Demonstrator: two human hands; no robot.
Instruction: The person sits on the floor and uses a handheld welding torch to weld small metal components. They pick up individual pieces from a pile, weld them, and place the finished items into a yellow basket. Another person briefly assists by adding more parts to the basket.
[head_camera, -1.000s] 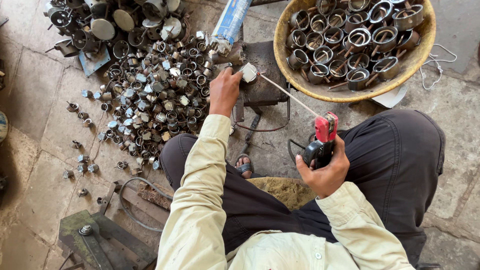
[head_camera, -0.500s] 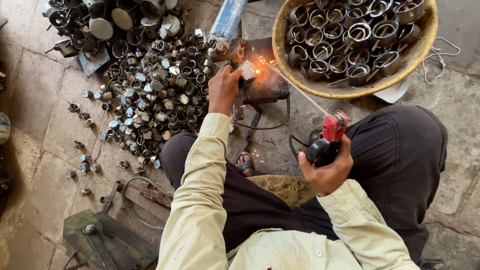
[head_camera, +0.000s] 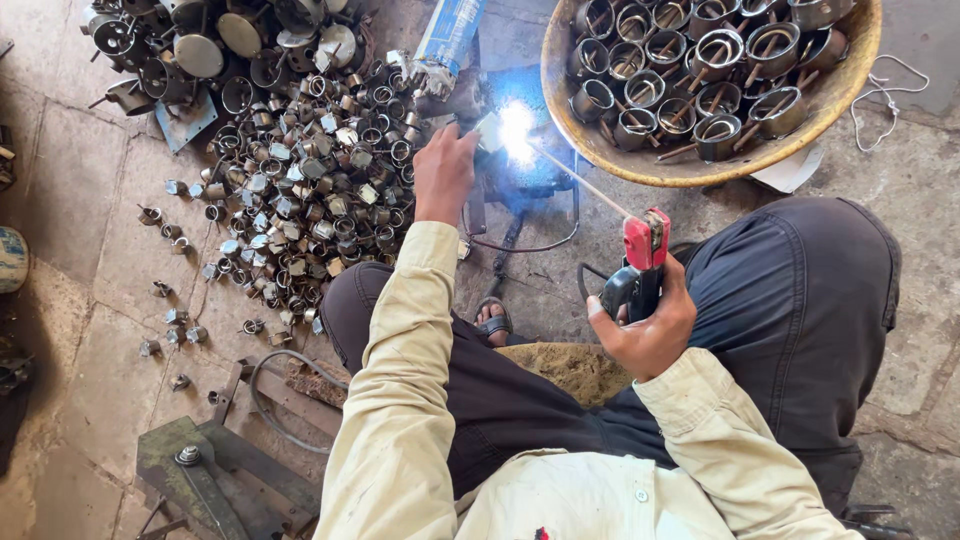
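Note:
My left hand (head_camera: 443, 175) pinches a small metal piece (head_camera: 489, 130) on a dark work block (head_camera: 545, 170), right beside a bright blue-white welding arc (head_camera: 516, 126). My right hand (head_camera: 645, 325) grips a red and black electrode holder (head_camera: 643, 250). Its thin welding rod (head_camera: 580, 182) slants up and left to the arc at the metal piece. Both sleeves are pale yellow, and dark trousers cover my knees below.
A heap of small metal rings and cups (head_camera: 310, 190) lies on the stone floor to the left. A round yellow basket (head_camera: 640, 160) of finished metal cups stands at top right. A blue packet (head_camera: 450, 35) lies at the top. A green metal stand (head_camera: 215, 475) and cable (head_camera: 270, 400) sit at lower left.
The arc has gone from none, to orange sparks, to a bright blue-white flash. My right hand has brought the rod tip onto the piece. My left hand has stayed in place.

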